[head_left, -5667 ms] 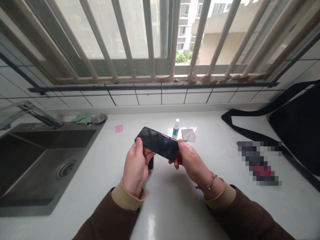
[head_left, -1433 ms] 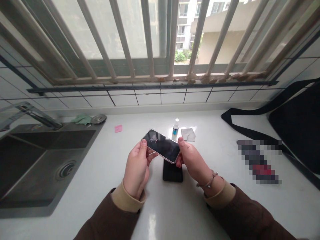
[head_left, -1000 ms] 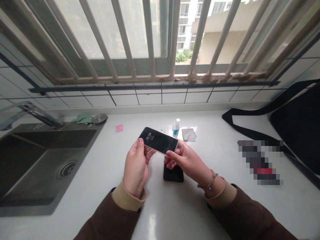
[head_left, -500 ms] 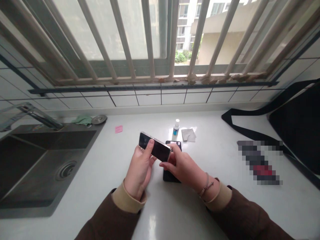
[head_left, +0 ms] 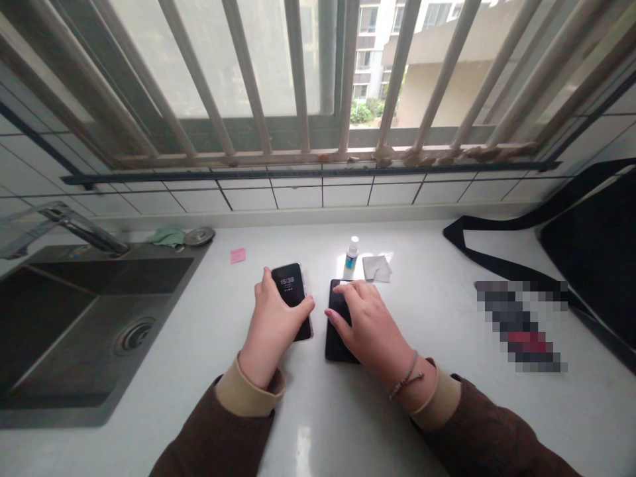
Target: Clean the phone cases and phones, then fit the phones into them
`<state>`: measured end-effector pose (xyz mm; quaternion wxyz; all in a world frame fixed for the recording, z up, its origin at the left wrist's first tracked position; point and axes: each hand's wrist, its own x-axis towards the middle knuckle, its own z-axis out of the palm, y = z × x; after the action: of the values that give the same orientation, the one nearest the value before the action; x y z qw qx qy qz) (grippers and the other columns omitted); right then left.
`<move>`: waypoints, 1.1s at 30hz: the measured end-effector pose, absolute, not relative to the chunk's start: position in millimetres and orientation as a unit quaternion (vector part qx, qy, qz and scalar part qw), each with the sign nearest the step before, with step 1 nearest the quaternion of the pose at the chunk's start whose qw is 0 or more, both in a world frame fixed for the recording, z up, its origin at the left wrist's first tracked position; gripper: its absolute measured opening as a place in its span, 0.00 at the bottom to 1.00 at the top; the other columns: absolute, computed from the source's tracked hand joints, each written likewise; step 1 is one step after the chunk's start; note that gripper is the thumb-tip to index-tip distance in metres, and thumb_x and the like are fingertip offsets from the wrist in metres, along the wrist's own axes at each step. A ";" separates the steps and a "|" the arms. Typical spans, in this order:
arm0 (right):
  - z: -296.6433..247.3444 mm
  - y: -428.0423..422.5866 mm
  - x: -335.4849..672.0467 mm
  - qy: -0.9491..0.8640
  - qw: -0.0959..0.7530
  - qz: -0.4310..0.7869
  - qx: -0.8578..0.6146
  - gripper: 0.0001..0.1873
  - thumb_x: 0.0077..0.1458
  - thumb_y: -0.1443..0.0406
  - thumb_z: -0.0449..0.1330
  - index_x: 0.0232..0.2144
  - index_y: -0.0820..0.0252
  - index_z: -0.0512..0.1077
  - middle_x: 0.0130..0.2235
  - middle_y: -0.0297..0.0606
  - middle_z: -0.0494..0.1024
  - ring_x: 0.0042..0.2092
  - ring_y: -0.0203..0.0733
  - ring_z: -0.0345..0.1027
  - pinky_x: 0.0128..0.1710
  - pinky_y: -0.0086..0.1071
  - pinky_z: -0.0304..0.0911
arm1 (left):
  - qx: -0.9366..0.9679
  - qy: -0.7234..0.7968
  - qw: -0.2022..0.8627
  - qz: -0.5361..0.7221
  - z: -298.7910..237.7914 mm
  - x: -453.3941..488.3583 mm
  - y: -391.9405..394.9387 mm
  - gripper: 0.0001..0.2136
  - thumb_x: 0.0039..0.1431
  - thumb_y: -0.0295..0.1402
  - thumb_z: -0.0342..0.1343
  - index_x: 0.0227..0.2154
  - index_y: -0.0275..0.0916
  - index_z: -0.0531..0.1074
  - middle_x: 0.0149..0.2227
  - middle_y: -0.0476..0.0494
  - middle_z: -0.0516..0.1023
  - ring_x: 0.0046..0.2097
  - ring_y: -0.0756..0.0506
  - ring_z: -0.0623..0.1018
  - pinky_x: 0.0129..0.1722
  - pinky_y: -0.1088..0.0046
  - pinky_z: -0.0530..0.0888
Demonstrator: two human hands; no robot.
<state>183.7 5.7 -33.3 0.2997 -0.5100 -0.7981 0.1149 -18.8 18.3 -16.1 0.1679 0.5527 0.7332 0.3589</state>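
Observation:
My left hand is closed round a smartphone in a clear case, thumb on one long edge and fingers on the other. Its dark screen faces up and reads 15:38. Whether its back rests on the counter I cannot tell. Just right of it, a flat black device like a larger phone lies on the counter. Above that device is my right hand, thumb and forefinger apart at its upper part; the other fingers are partly hidden. Behind stand a small white bottle with a blue label and a folded grey cloth.
A pink paper note lies on the white counter. To the left are a sink, a faucet, a metal drain lid and a green cloth. A black bag with a strap sits right, near a blurred-out item.
The smartphone has turned from slanted to nearly upright in the view and come lower, now in my left hand alone. My right hand has let go of it and moved over the black device.

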 end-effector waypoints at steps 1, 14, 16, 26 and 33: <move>-35.4 5.0 182.7 -0.781 0.297 0.108 -0.539 0.19 0.67 0.59 0.67 0.56 0.59 0.73 0.53 0.52 0.76 0.55 0.60 0.70 0.57 0.53 0.70 | 0.567 0.741 0.159 0.323 -18.3 -18.6 18.1 0.49 0.51 0.40 0.70 0.72 0.27 0.56 0.58 0.28 0.69 0.63 0.29 0.74 0.67 0.50 0.70; -40.9 -4.0 168.3 -0.767 0.231 0.157 -0.578 0.24 0.56 0.61 0.69 0.54 0.55 0.72 0.62 0.52 0.69 0.62 0.62 0.63 0.59 0.56 0.66 | 0.623 0.771 0.076 0.111 -25.2 -9.3 9.8 0.50 0.58 0.40 0.64 0.73 0.12 0.50 0.55 0.20 0.72 0.55 0.29 0.80 0.54 0.57 0.78; -41.4 -4.5 168.9 -0.766 0.235 0.162 -0.577 0.23 0.54 0.64 0.68 0.52 0.55 0.72 0.61 0.52 0.69 0.62 0.62 0.63 0.59 0.55 0.65 | 0.633 0.768 0.045 0.086 -23.0 -8.1 9.2 0.45 0.58 0.41 0.63 0.70 0.11 0.57 0.52 0.20 0.75 0.54 0.28 0.80 0.55 0.57 0.77; -49.5 -7.4 163.6 -0.745 0.263 0.139 -0.597 0.22 0.52 0.65 0.65 0.51 0.58 0.70 0.60 0.57 0.69 0.61 0.67 0.63 0.56 0.59 0.68 | 0.649 0.759 -0.018 0.053 -16.4 -1.8 2.5 0.26 0.62 0.42 0.58 0.51 0.20 0.74 0.46 0.23 0.77 0.51 0.29 0.78 0.54 0.55 0.74; -51.1 -11.0 157.7 -0.734 0.257 0.127 -0.615 0.22 0.54 0.64 0.67 0.51 0.59 0.70 0.61 0.60 0.69 0.62 0.69 0.63 0.54 0.60 0.69 | 0.658 0.751 -0.027 0.047 -16.3 -1.6 2.7 0.25 0.62 0.42 0.57 0.49 0.21 0.75 0.45 0.23 0.77 0.50 0.29 0.77 0.53 0.54 0.74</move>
<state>157.7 -11.0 -51.1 0.2572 -0.6153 -0.7343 0.1265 -1.6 2.7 -16.3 -0.0271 0.6585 0.7507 0.0465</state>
